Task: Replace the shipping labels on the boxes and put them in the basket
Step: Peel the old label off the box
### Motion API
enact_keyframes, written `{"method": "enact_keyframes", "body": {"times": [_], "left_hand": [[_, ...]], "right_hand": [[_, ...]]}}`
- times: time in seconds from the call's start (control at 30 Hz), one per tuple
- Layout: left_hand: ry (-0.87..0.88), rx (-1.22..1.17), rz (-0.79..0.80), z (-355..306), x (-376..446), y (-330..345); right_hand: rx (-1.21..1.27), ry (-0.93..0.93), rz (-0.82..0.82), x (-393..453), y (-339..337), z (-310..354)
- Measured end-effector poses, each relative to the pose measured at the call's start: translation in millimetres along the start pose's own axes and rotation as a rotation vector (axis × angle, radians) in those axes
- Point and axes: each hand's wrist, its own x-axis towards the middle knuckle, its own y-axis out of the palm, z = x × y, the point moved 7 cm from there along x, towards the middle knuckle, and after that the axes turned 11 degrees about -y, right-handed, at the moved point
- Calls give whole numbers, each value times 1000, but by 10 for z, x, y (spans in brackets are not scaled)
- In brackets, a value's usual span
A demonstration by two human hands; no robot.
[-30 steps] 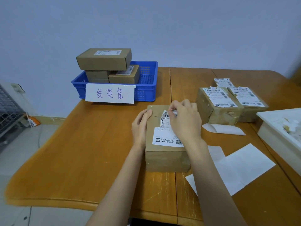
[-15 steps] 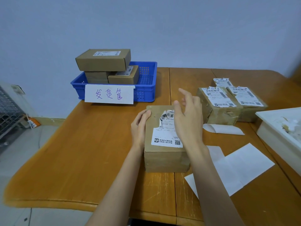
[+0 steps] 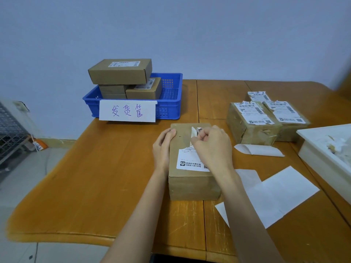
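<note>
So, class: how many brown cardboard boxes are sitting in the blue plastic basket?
3 visible: a large flat cardboard box on top, a box beneath it on the left, and a labelled box on the right. Others may be hidden in the blue plastic basket.

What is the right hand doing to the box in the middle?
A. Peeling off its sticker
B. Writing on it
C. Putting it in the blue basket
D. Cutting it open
A: the right hand pinches a torn, lifted piece of the label on the box, while the left hand steadies its side.
</note>
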Motion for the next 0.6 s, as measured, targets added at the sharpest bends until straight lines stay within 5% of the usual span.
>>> {"method": "enact_keyframes", "body": {"times": [0.3,0.5,0.6], "left_hand": [[4,28,-1,14,9,2],[-6,16,8,27,17,-7],[19,25,-14,-3,8,-7]], "right_hand": [[136,98,37,-106,-51,-78],[128,-1,-124,-167,-127,92],[66,-133,-35,-230,-54,203]]}}
